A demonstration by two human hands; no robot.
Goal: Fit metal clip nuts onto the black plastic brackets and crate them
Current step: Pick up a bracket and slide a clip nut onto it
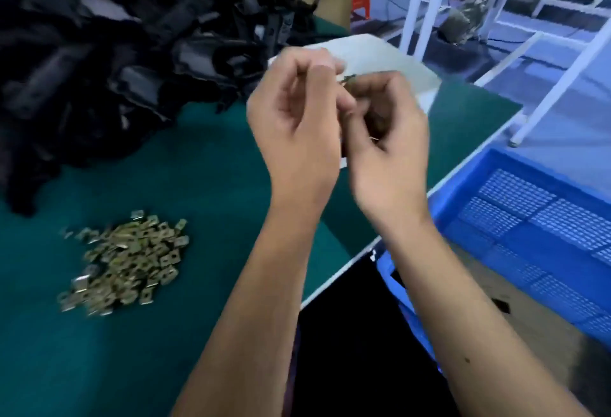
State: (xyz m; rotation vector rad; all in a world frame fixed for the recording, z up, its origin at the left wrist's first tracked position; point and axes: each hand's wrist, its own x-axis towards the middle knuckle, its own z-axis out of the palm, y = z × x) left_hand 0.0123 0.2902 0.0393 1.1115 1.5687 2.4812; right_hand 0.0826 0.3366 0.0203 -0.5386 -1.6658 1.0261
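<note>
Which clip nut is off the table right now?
The one pinched between the left hand and right hand, at. Every other clip nut lies in the loose pile on the green table.

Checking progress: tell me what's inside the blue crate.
The blue crate shows only its bare mesh floor, no brackets visible. Its near part is hidden behind the right forearm, and its far side is cut off.

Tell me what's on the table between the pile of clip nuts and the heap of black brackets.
Only bare green mat lies between the clip nuts and the black brackets in the head view.
</note>
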